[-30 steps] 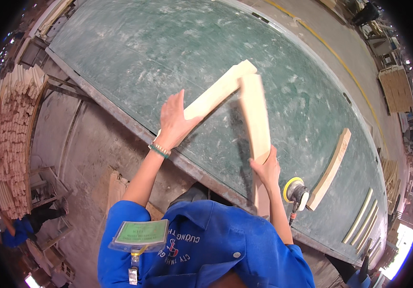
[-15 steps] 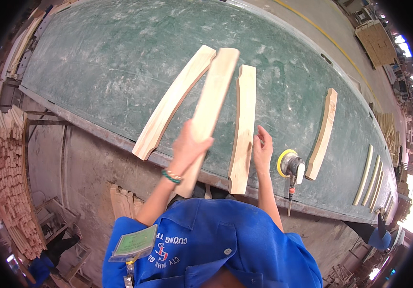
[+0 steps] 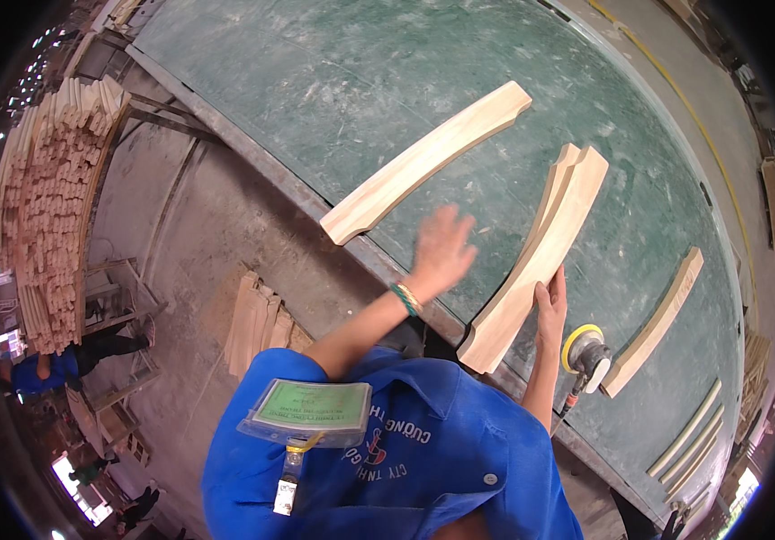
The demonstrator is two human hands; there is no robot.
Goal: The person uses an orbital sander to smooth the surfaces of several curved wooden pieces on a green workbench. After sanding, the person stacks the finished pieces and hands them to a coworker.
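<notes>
Right of centre in the frame, the right hand (image 3: pixel 550 308) is partly curled, thumb and fingers against the right edge of a pale, curved wooden board (image 3: pixel 545 261); whether it grips firmly, I cannot tell. That board overlaps a second pale, notched wooden board (image 3: pixel 557 184). At centre, the blurred left hand (image 3: pixel 443 250) is spread and empty, near a third pale, curved wooden board (image 3: pixel 425 164) on the green, dust-streaked tabletop (image 3: pixel 315 76). Lower right sits a round, yellow-rimmed sander (image 3: pixel 588 353).

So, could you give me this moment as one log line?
left hand: open, empty, above green table | right hand: against overlapping curved boards | also on table: separate curved board, sander
</notes>
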